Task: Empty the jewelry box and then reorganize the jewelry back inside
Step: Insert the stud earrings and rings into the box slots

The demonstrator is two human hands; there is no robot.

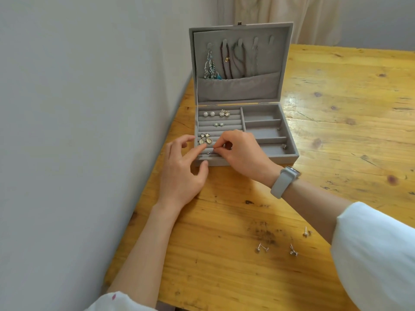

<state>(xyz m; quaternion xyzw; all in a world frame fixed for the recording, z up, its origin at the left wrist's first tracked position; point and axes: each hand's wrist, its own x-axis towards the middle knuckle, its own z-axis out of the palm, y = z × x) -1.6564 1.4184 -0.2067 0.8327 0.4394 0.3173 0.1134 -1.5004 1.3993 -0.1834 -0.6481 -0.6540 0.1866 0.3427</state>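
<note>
Sleeves frame the bottom corners, and between them loose studs (262, 248) wait on the table (336, 135), near the right forearm and well apart from the box (292, 156). These still have to go in, so refilling looks well along but unfinished.

At the box's near-left corner the left hand (182, 173) rests with relaxed, spread fingers, fingertips touching the front ring rolls and gripping nothing. Just right of it, the right hand (241, 153), with a watch (283, 181) on its wrist, pinches a small item at the front roll; what it holds is too small to name, probably a stud being seated beside another tiny piece (208, 152).

Farther back in the rolls sit drop earrings (205, 139), heart studs (218, 124), pearls (209, 113) and a flower pair (224, 112). Right-hand compartments show only a couple of small clasps. Necklaces (229, 59) and a long earring (209, 65) hang in the upright lid (281, 63).
</note>
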